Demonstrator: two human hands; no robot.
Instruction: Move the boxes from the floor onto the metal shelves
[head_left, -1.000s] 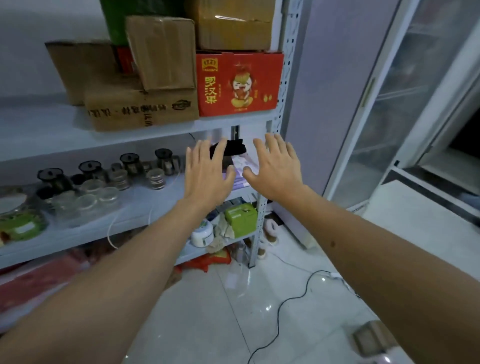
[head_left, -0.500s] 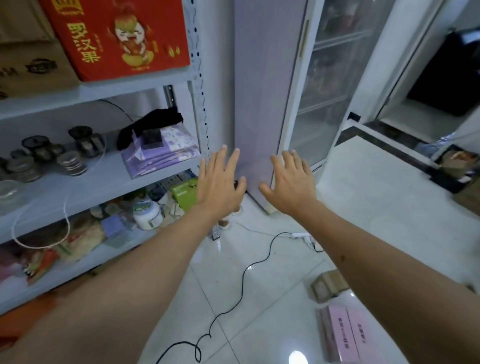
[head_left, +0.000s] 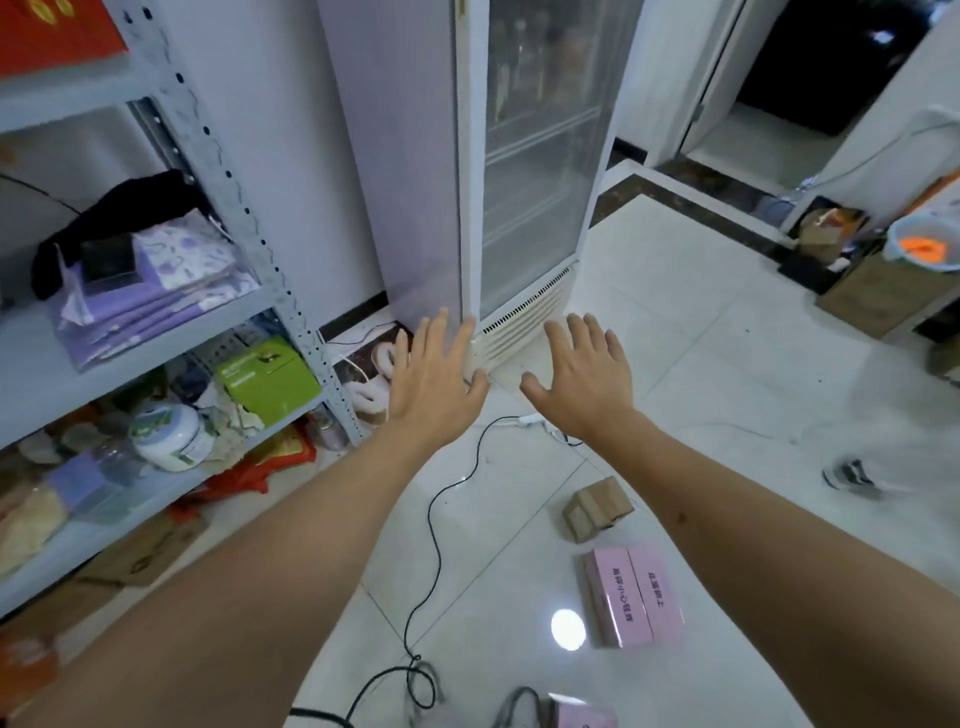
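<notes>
A small brown cardboard box (head_left: 597, 508) lies on the white tiled floor, and a pink box (head_left: 632, 595) lies just nearer to me. Another pink box (head_left: 582, 716) peeks in at the bottom edge. The grey metal shelves (head_left: 223, 171) stand at the left. My left hand (head_left: 436, 382) and my right hand (head_left: 587, 379) are stretched out in front of me with fingers spread, holding nothing, well above and beyond the boxes.
A black cable (head_left: 436, 530) snakes across the floor between the shelves and the boxes. A glass-door fridge (head_left: 530, 171) stands ahead. The shelves hold purple packets (head_left: 150, 291), a green box (head_left: 267, 379) and a white jar (head_left: 166, 436). More cartons (head_left: 872, 291) sit far right.
My view has swung right and down, away from the shelf with the red box and toward the floor. Both hands stayed spread and empty. The floor boxes have come into view.
</notes>
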